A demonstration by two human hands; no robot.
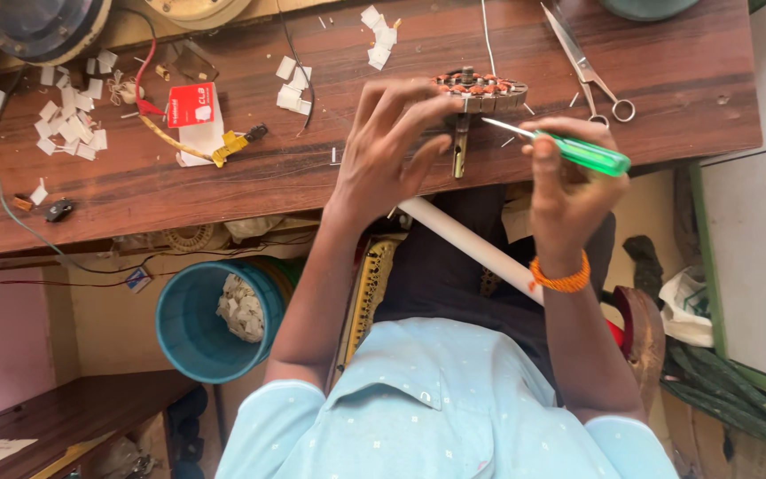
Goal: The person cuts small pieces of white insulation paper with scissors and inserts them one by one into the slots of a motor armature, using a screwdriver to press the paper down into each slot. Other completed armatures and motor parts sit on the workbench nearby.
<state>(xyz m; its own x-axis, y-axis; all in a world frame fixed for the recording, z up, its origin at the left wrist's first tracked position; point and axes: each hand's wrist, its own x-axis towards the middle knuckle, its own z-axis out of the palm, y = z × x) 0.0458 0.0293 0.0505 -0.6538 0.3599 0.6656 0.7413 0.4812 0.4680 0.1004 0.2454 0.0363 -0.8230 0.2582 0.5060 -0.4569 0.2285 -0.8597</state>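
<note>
While your left hand [383,155] spreads its fingers and pinches the near edge of the round copper-wound stator [479,89], your right hand [565,182] is closed around a green-handled screwdriver [578,151], its thin tip aimed at the stator's side. That stator sits just above centre of the frame, near the edge of the wooden workbench [667,98], with a metal shaft [460,146] pointing down from it. Further out — scissors [589,66] lie at upper right, well apart from the stator, and white paper scraps [68,124] scatter across the upper left beside a red-and-white card [192,106]. Lower left, a blue bucket [192,333] holds more scraps.
</note>
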